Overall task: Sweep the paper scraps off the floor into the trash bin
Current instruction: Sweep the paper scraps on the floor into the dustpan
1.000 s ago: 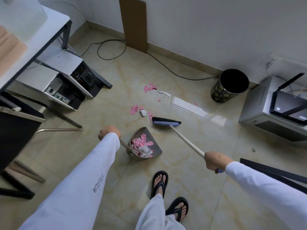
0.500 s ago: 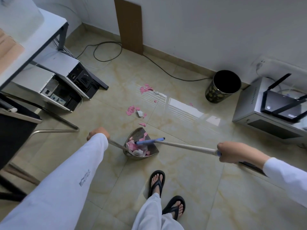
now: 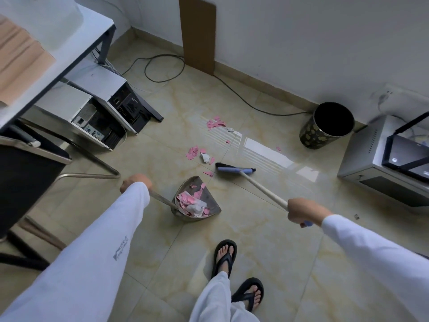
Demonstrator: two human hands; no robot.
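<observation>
**A:** Starting at the left: what is the left hand [image 3: 135,183] doing?

**B:** It's gripping the dustpan [image 3: 197,198] by its stick, fingers curled round it. The pan is sitting on the floor [image 3: 267,252] with its mouth facing 12 o'clock. It's already carrying a heap of pink and white paper at the back.

**A:** Loose paper?

**B:** A single scrap [image 3: 208,173] is lying just past the pan's lip, at about 12 to 1. The near pile [image 3: 195,152] is lying further out at 12, and the far pile [image 3: 216,123] is beyond that.

**A:** Broom?

**B:** The broom head [image 3: 235,169] is resting on the floor just beside the single scrap, at its 3 o'clock. Its long axis is running 9 to 3. The handle [image 3: 264,190] is slanting back toward 4 o'clock into the right hand [image 3: 301,211], which is clenching it near the top end.

**A:** What is the next stroke turning on?

**B:** The head is sitting nearer the feet than both piles, not behind them. My read is that it's needing to go out past the near pile at 12, then drag back toward 6 into the pan mouth. The right hand is doing the reaching. The left is only steadying the pan.

**A:** Bin?

**B:** The trash bin [image 3: 329,125] is standing upright by the wall, at 2 o'clock from the pan and well apart from it.
</observation>
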